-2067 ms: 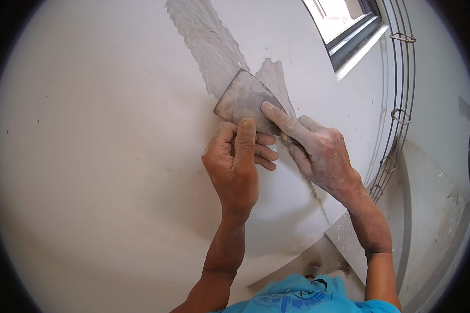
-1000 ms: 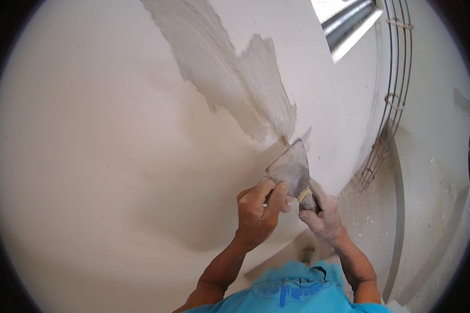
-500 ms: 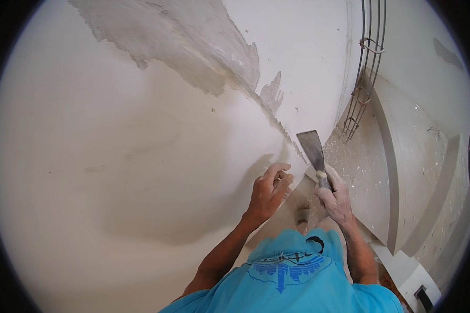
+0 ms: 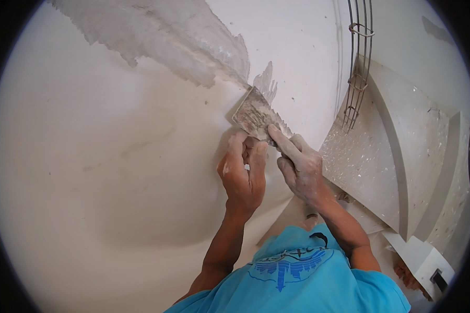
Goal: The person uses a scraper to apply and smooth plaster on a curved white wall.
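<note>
A putty knife [image 4: 257, 113] lies with its wide blade against the white wall [image 4: 141, 156], over the end of the grey crack line. Its upper face is smeared with grey-white filler. My right hand [image 4: 305, 169] grips it from the right, index finger stretched along the blade; the handle is hidden under the palm. Just below the blade's lower edge, my left hand [image 4: 243, 180] is closed, its fingers bent and the thumb near them. Whatever they pinch, if anything, is hidden. Both hands are dusty white. A broad grey filler patch [image 4: 167, 36] spreads up and left from the blade.
Tied steel bars [image 4: 357, 68] hang down at the upper right. Beyond them, curved steps [image 4: 397, 146] spattered with white specks wind away to the right. A white block-like piece [image 4: 423, 266] with a dark slot is at the lower right.
The putty knife moved up and left from beside the wall's edge onto the wall, its filler-smeared face now showing. My left hand went left and up, close to the blade.
</note>
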The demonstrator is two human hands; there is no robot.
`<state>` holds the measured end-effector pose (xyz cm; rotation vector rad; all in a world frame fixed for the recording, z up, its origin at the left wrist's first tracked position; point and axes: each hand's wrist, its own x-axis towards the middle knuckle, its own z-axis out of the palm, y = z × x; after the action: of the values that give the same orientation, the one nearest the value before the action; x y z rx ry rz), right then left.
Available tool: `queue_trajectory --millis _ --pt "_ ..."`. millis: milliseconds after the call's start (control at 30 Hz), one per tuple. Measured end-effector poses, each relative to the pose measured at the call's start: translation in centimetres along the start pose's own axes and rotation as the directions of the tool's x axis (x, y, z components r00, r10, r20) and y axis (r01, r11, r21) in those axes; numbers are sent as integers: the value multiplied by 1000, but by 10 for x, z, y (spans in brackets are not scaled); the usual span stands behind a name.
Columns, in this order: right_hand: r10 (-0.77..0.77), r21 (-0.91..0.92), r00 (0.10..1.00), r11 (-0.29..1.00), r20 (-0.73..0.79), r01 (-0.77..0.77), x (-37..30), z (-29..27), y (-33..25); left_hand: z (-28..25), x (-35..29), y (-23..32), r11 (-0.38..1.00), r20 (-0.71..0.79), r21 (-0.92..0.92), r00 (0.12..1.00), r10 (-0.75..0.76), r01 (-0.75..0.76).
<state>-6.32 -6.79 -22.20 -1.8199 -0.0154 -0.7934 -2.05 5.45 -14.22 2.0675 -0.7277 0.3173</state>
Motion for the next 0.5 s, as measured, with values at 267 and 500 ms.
queue_trajectory --millis 267,500 --pt "-25 -12 999 1000 -49 24 -1 19 8 9 16 -2 992 -102 112 994 -39 51" --pt "-36 -21 999 999 -31 35 -1 20 14 11 15 -6 991 -121 112 991 -53 67"
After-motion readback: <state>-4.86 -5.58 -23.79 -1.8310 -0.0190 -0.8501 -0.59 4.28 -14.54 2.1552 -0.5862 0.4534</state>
